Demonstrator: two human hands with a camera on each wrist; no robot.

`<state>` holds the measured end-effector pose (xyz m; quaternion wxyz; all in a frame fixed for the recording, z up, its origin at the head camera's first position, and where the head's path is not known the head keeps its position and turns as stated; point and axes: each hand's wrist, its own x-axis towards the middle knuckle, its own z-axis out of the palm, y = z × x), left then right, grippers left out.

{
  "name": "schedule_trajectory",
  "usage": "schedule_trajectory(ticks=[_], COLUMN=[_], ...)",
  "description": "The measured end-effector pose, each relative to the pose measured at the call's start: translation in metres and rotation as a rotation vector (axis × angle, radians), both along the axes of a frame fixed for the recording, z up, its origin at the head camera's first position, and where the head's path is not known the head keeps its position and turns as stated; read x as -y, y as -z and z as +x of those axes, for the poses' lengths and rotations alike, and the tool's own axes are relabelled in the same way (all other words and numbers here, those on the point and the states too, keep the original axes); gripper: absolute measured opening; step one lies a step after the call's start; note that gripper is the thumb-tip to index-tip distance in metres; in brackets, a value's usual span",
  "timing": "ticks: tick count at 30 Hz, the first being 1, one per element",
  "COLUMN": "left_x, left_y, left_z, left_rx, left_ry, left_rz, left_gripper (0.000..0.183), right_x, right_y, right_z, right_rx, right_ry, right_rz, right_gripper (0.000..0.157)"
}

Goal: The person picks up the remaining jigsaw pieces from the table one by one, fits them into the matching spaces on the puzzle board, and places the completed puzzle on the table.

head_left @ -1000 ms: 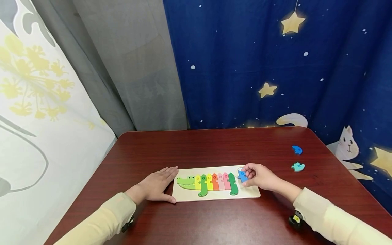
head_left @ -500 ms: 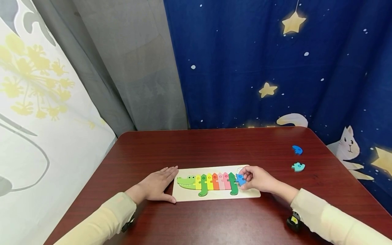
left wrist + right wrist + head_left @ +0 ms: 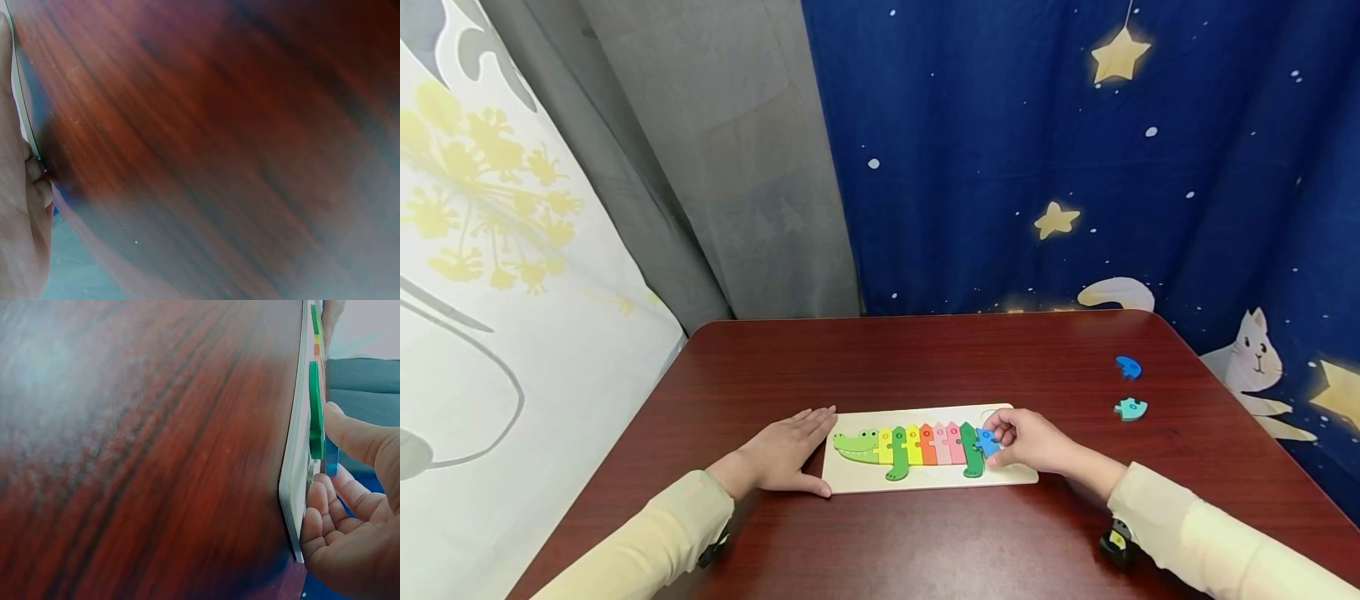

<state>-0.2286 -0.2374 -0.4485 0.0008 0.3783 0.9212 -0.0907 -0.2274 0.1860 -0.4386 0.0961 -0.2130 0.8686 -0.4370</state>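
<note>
A pale wooden puzzle board (image 3: 861, 482) lies on the table, with a crocodile of coloured pieces in it: a green head (image 3: 857, 447), then yellow, green, orange and pink parts. My left hand (image 3: 782, 454) rests at the board's left end, fingers straight and thumb spread. At the other end my right hand (image 3: 1033, 440) pinches a blue puzzle piece (image 3: 987, 442) between thumb and fingers, right beside the dark green leg piece (image 3: 972, 451). In the right wrist view the thumb partly covers the blue piece (image 3: 332, 456); whether it sits flat on the board I cannot tell.
Toward the table's right edge lie a dark blue piece (image 3: 1128, 367) and a teal piece (image 3: 1131, 408). The dark red wooden table (image 3: 880, 358) backs onto a blue star-patterned curtain (image 3: 970, 167) and a grey curtain (image 3: 722, 150).
My right hand has moved slightly left and down with the blue puzzle piece, bringing it up against the dark green leg piece. The left hand has stayed in place.
</note>
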Motion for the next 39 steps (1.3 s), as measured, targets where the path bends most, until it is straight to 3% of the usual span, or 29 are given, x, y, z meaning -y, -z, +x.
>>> schedule_trajectory(ticks=[39], left_x=[-0.0005], left_y=[-0.0047], left_z=[0.0018], left_rx=[0.006], left_ry=[0.002], left_rz=[-0.009], left_gripper=[0.115], right_x=[0.0060], right_y=[-0.0023], right_z=[0.0012], right_rx=[-0.048], right_ry=[0.034], right_rz=[0.104], right_gripper=[0.035])
